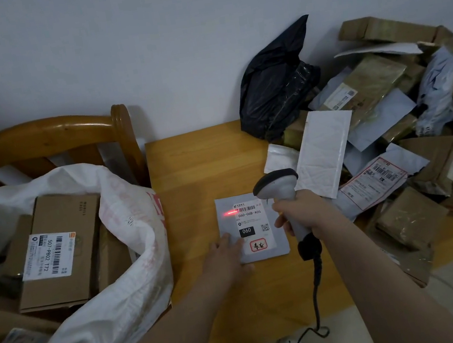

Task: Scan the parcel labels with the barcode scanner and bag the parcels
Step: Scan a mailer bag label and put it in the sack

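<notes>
A small grey parcel (280,240) lies flat on the wooden table (204,169), its white label facing up. My left hand (225,256) rests flat on the parcel's near left corner, fingers spread. My right hand (304,212) grips the handle of a grey barcode scanner (276,185), whose head hangs just above the parcel's far right edge. A red scan line falls on the label's barcode and the envelope to its left. To the left, a large white sack (130,246) stands open with a labelled cardboard box (65,250) and other parcels inside.
A heap of brown and grey parcels (410,142) covers the table's right side, with a white padded envelope (324,152) and a black bag (277,86) at its near edge. A wooden chair (48,140) stands behind the sack. The scanner's black cable (318,299) hangs over the table's front edge.
</notes>
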